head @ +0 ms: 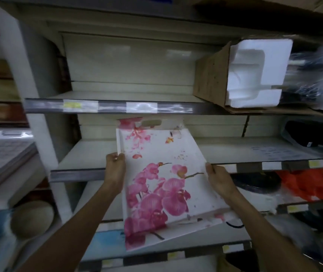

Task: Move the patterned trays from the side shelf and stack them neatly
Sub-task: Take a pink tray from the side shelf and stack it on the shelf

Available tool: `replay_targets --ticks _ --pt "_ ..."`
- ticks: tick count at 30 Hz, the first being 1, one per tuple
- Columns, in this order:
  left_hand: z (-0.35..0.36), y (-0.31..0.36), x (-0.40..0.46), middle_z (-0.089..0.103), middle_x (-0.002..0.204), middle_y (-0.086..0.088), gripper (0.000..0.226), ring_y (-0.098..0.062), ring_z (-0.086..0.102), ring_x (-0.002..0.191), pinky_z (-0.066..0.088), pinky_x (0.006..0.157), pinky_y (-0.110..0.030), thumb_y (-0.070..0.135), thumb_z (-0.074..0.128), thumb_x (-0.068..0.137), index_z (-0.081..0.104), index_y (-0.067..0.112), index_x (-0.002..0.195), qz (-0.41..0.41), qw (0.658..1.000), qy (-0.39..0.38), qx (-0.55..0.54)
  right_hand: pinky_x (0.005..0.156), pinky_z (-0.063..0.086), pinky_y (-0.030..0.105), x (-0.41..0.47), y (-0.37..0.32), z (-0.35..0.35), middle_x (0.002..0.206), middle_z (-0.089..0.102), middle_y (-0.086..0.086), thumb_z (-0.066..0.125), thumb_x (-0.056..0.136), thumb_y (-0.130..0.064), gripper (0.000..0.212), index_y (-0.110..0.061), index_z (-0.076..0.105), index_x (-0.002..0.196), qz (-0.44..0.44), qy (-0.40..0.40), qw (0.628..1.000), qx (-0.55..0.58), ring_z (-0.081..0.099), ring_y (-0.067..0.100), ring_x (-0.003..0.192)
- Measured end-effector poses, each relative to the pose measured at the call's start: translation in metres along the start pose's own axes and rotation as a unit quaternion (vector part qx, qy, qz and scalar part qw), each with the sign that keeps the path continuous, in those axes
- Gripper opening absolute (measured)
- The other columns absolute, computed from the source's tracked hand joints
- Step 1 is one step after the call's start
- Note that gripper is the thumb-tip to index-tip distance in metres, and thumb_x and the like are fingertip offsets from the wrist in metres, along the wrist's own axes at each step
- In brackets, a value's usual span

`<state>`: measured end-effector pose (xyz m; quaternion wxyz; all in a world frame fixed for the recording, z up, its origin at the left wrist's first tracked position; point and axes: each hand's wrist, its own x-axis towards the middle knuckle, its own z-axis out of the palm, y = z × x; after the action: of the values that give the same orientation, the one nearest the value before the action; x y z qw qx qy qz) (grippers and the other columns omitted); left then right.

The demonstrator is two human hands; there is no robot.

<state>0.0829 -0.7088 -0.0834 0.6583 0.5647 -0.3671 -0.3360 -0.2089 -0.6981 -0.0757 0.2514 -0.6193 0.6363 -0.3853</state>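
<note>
I hold the white rectangular tray printed with pink orchids [162, 179] by its two long edges. My left hand [115, 169] pinches the left rim, fingers curled over it; my right hand [218, 179] grips the right rim, with the fingers hidden beneath the tray. The tray is tilted, its far end with the cut-out handle raised over the pale middle shelf board [90, 156] and its near end hanging out in front of that board. Above the board, to the right, lies a brown cardboard box with white foam packing [241, 73]. Right of the tray, below the board, an orange bundle [305, 183] is too blurred to identify.
</note>
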Motion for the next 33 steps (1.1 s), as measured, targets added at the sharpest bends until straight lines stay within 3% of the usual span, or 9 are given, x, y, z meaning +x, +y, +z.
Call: replay_targets --ticks 2,5,9,12,15,17,22,28,33 --pt "-0.028 0.000 -0.015 0.054 0.099 -0.008 0.022 -0.018 0.056 0.084 0.048 0.067 -0.031 0.025 0.039 0.101 0.038 0.008 0.115 -0.010 1.000 0.001 -0.002 0.088 0.044 0.034 -0.008 -0.007 0.018 0.111 0.063 0.015 0.033 0.105 -0.028 0.040 -0.001 0.062 0.109 -0.019 -0.008 1.000 0.000 0.058 0.027 0.105" --pt "-0.070 -0.001 -0.032 0.054 0.102 -0.006 0.026 -0.017 0.056 0.087 0.046 0.065 -0.029 0.026 0.039 0.102 0.039 0.005 0.117 -0.010 0.999 0.033 -0.001 0.072 0.039 0.029 -0.019 -0.021 0.044 0.102 0.067 0.020 0.032 0.105 -0.028 0.045 0.002 0.065 0.098 -0.032 -0.035 0.999 -0.023 0.058 0.021 0.090" --pt "-0.126 0.005 -0.049 0.058 0.114 -0.016 0.033 -0.032 0.058 0.105 0.047 0.070 -0.032 0.027 0.041 0.101 0.047 0.003 0.123 -0.008 0.996 0.089 0.000 0.069 0.039 0.029 -0.032 -0.047 0.082 0.096 0.066 0.012 0.030 0.104 -0.033 0.045 -0.005 0.063 0.092 -0.054 -0.081 0.995 0.002 0.056 0.020 0.080" --pt "-0.168 0.011 -0.065 0.059 0.106 -0.008 0.029 -0.023 0.058 0.093 0.046 0.068 -0.032 0.031 0.038 0.102 0.048 0.009 0.119 0.004 0.992 0.127 0.017 0.068 0.041 0.029 -0.045 -0.068 0.112 0.095 0.065 0.012 0.028 0.104 -0.034 0.046 -0.005 0.062 0.093 -0.075 -0.113 0.991 0.011 0.060 0.025 0.083" --pt "-0.208 0.016 -0.075 0.058 0.101 -0.006 0.029 -0.025 0.057 0.095 0.044 0.074 -0.035 0.033 0.039 0.100 0.048 0.011 0.116 0.004 0.983 0.179 0.045 0.067 0.041 0.029 -0.061 -0.090 0.140 0.096 0.065 0.013 0.028 0.104 -0.035 0.045 -0.007 0.061 0.095 -0.098 -0.143 0.985 0.016 0.060 0.026 0.084" --pt "-0.232 0.019 -0.081 0.056 0.094 -0.005 0.024 -0.021 0.055 0.085 0.042 0.066 -0.032 0.027 0.039 0.101 0.048 0.008 0.112 0.004 0.977 0.210 0.045 0.070 0.040 0.028 -0.072 -0.104 0.159 0.100 0.064 0.013 0.028 0.105 -0.034 0.044 -0.007 0.063 0.103 -0.110 -0.159 0.981 0.020 0.057 0.024 0.085" --pt "-0.295 0.033 -0.095 0.060 0.106 -0.014 0.030 -0.026 0.055 0.092 0.042 0.073 -0.033 0.025 0.040 0.100 0.051 0.005 0.119 0.018 0.963 0.261 0.063 0.073 0.038 0.028 -0.100 -0.144 0.204 0.109 0.065 0.017 0.029 0.104 -0.036 0.041 -0.009 0.059 0.098 -0.130 -0.187 0.974 0.015 0.055 0.022 0.086" --pt "-0.368 0.058 -0.107 0.055 0.085 0.000 0.019 -0.014 0.050 0.074 0.036 0.056 -0.019 0.022 0.038 0.101 0.050 0.012 0.111 0.050 0.947 0.304 0.092 0.065 0.036 0.028 -0.144 -0.192 0.256 0.094 0.058 0.008 0.027 0.105 -0.036 0.039 -0.009 0.055 0.095 -0.162 -0.212 0.963 0.029 0.053 0.019 0.079" --pt "-0.440 0.070 -0.102 0.056 0.085 -0.001 0.026 -0.014 0.052 0.073 0.041 0.058 -0.028 0.031 0.040 0.100 0.051 0.011 0.113 0.043 0.945 0.309 0.102 0.064 0.036 0.027 -0.172 -0.234 0.306 0.093 0.060 0.011 0.030 0.104 -0.034 0.040 -0.007 0.058 0.096 -0.179 -0.219 0.958 0.044 0.055 0.023 0.081"
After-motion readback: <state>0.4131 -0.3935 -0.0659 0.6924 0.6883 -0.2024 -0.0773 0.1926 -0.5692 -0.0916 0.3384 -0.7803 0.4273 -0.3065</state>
